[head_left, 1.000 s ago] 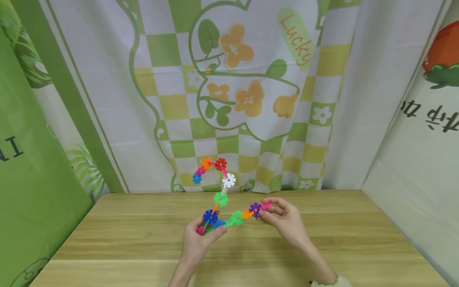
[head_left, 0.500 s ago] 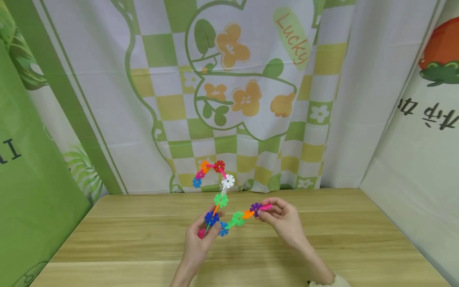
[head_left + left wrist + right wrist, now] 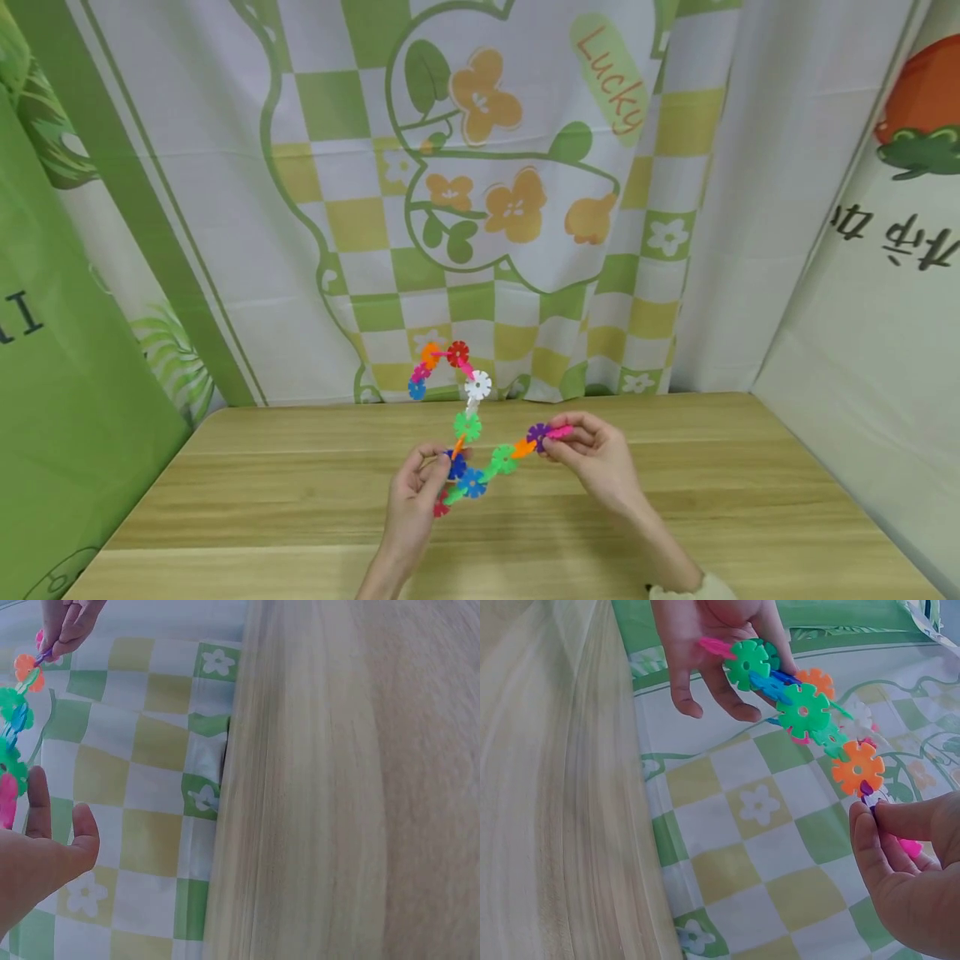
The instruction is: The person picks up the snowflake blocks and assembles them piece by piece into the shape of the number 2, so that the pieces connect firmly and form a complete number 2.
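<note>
A chain of interlocking plastic snowflake discs (image 3: 472, 483) hangs between both hands above the table. My left hand (image 3: 411, 496) pinches the chain at a dark blue disc (image 3: 457, 465), near its lower bend. From there one arm of the chain rises past a white disc (image 3: 477, 385) and curls left to a blue end disc (image 3: 417, 389). The other arm runs from a pinkish-red disc (image 3: 442, 506) up to the right. At that end, my right hand (image 3: 600, 458) grips a purple disc (image 3: 537, 437), with a pink disc (image 3: 558, 432) beside the fingers. In the right wrist view, orange and green discs overlap the chain's middle.
The wooden table (image 3: 300, 500) stretches under both hands. A checked green and white curtain (image 3: 480, 275) hangs behind its far edge. Green cloth (image 3: 67, 375) stands at the left, and a white printed cloth (image 3: 885, 333) at the right.
My left thumb and fingers have shifted up onto the dark blue disc, so the light blue and pinkish-red discs show more. The upper curl has sunk slightly. My right hand barely moves.
</note>
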The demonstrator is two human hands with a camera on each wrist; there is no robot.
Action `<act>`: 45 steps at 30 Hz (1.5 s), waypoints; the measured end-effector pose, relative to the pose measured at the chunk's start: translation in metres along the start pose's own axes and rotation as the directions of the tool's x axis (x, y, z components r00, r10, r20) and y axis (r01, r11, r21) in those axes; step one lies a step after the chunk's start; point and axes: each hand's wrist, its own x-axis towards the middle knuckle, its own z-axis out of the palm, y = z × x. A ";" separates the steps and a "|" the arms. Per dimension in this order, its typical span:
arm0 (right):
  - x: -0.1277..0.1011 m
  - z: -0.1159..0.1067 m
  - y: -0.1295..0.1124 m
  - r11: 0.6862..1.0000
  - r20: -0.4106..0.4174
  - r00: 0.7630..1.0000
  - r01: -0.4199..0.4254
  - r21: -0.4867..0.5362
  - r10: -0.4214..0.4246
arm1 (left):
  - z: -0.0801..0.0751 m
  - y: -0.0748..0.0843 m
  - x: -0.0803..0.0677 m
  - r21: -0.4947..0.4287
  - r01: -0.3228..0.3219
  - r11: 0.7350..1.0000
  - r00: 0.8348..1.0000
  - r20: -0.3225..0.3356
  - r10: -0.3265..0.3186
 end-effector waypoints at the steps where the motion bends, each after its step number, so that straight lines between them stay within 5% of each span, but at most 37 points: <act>1: 0.000 -0.001 0.000 1.000 0.000 1.000 0.001 -0.004 -0.001 | 0.000 0.001 0.000 0.003 0.005 1.000 1.000 0.000 -0.005; 16: -0.009 -0.008 0.006 1.000 0.006 1.000 -0.013 -0.026 0.013 | 0.002 0.005 -0.002 0.207 0.165 0.964 0.979 -0.149 -0.136; 28: -0.032 -0.028 0.019 0.999 0.025 0.999 -0.031 -0.041 0.032 | 0.008 0.005 -0.010 0.229 0.222 0.948 0.973 -0.114 -0.200; 35: -0.046 -0.035 0.028 0.998 0.050 0.997 -0.065 -0.009 0.066 | 0.012 0.000 -0.021 0.298 0.274 0.914 0.961 -0.114 -0.251; 45: -0.060 -0.044 0.036 0.995 0.084 0.992 -0.099 0.005 0.098 | 0.012 -0.006 -0.033 0.412 0.269 0.870 0.959 -0.033 -0.281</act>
